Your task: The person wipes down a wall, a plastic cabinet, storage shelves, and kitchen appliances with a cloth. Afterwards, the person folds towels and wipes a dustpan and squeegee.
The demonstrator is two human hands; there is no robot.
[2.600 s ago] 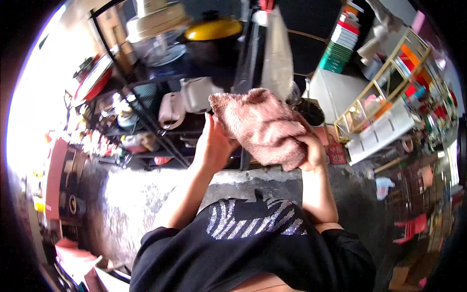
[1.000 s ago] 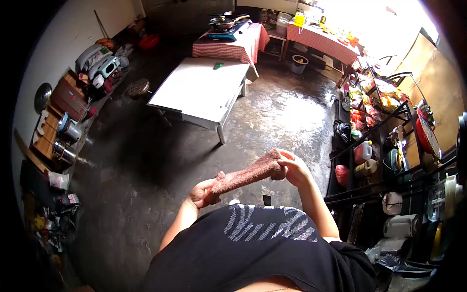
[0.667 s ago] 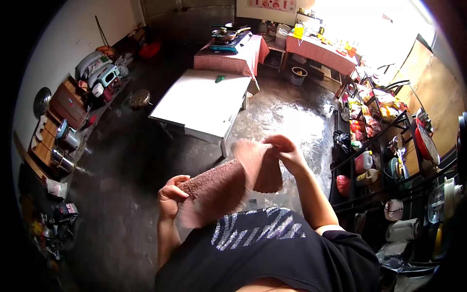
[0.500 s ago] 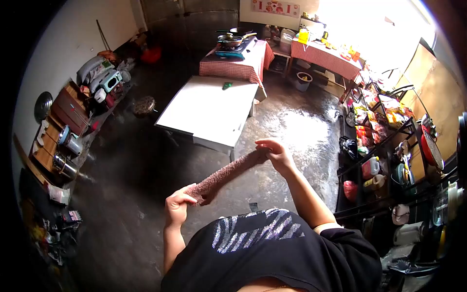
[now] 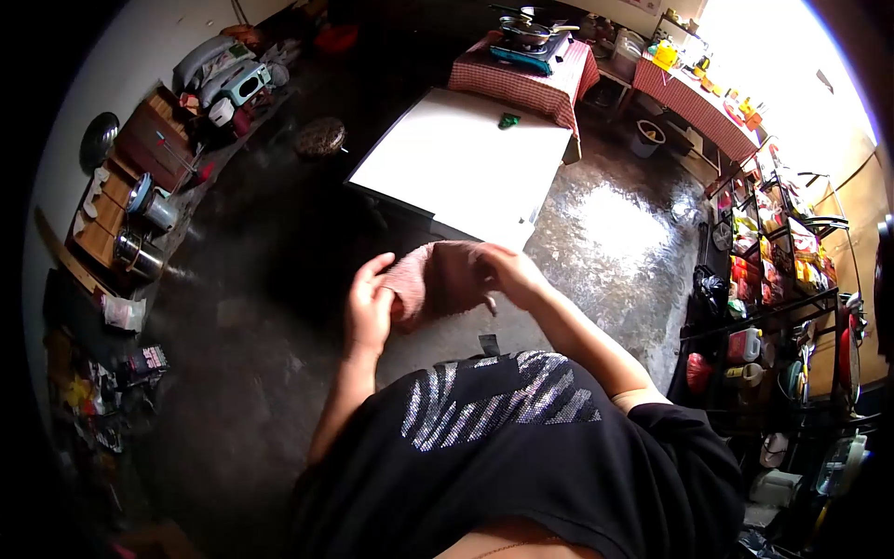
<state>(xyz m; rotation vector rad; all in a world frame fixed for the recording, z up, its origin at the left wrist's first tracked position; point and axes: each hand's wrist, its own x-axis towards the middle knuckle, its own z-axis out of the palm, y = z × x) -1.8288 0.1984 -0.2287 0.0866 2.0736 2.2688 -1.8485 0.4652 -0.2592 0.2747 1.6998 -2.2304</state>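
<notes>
Between my two hands is a pinkish-brown cloth point(image 5: 442, 279), bunched and folded over in the air in front of my chest. My left hand point(image 5: 371, 303) is closed on its left end, thumb against the fabric. At the other end my right hand point(image 5: 512, 273) grips the cloth, its fingertips partly hidden by the folds. Just beyond the hands stands a white-topped table point(image 5: 466, 158) with a small green item point(image 5: 508, 121) lying near its far edge.
Behind the white table, a checked-cloth table point(image 5: 531, 79) carries a stove with a pan point(image 5: 526, 33). A packed shelf rack point(image 5: 773, 298) lines the right side. A round stool point(image 5: 320, 138) and a bucket point(image 5: 647, 138) stand on the floor. Pots and boxes line the left wall.
The cloth was stretched into a long strip; now it is bunched, with my hands closer together. The white table appears farther right and higher in view.
</notes>
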